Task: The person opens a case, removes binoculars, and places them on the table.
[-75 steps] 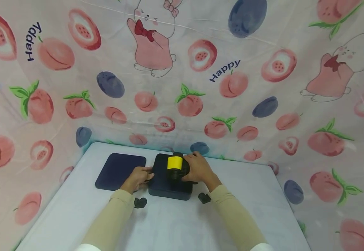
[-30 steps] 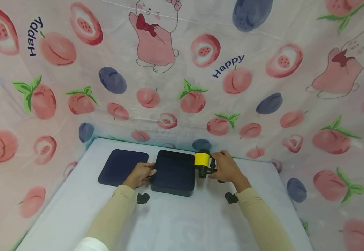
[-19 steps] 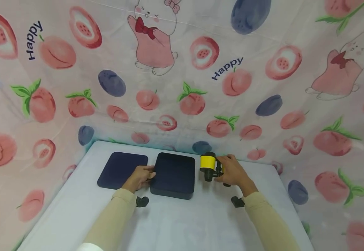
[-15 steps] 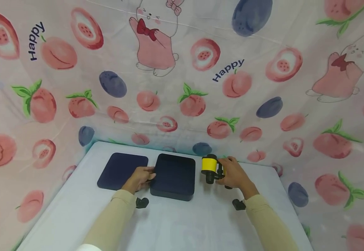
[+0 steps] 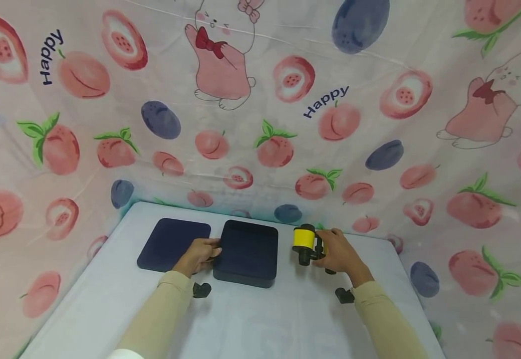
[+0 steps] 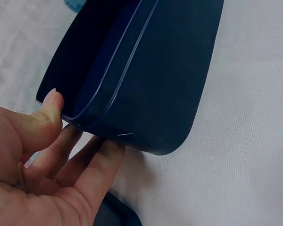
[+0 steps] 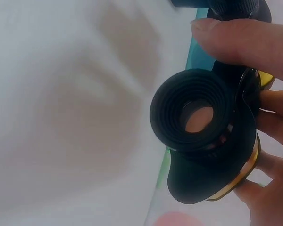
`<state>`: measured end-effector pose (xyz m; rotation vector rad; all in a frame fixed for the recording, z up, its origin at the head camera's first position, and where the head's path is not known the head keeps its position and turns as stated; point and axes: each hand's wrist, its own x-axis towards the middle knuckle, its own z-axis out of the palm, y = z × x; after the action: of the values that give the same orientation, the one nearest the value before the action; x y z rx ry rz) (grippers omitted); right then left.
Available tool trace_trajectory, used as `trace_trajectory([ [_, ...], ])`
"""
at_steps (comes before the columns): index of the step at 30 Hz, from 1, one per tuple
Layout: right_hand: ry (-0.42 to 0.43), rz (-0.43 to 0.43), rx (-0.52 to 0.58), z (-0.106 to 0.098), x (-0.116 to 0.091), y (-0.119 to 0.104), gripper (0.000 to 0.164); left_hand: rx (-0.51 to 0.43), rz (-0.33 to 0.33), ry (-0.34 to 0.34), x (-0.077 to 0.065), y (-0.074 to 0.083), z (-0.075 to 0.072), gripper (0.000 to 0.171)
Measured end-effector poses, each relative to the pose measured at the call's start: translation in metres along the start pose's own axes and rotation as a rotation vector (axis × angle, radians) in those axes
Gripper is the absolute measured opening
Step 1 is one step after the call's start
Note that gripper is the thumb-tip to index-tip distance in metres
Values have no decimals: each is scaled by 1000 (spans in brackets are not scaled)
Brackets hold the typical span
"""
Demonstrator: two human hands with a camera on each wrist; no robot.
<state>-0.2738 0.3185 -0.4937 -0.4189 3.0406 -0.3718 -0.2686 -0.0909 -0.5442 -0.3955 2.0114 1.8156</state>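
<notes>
In the head view my right hand [image 5: 339,253] holds a pair of yellow and black binoculars [image 5: 304,239] to the right of a dark navy open-topped box [image 5: 244,277]. The right wrist view has the binoculars [image 7: 198,172] close up, one eyecup facing the camera, the thumb [image 7: 245,44] along one side and fingers round the other. At the box's left wall is my left hand [image 5: 201,253]. Seen from the left wrist, the left hand [image 6: 52,160] grips the wall of the box [image 6: 165,80], thumb over the rim and fingers outside.
A flat dark square lid [image 5: 170,245] lies left of the box on the white table [image 5: 260,324]. Behind the table hangs a fruit-print curtain [image 5: 175,164]. Small black wrist mounts [image 5: 201,290] show below the hands.
The right hand has lifted the binoculars from over the box and carried them to the right, lately only slightly further. The left hand has kept its grip on the box.
</notes>
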Motion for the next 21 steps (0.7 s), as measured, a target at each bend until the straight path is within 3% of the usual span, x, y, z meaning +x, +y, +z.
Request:
trace_trajectory([
  [21,-50,32,44,14,-10,16,90,22,-6,16,-5,2,0,55],
])
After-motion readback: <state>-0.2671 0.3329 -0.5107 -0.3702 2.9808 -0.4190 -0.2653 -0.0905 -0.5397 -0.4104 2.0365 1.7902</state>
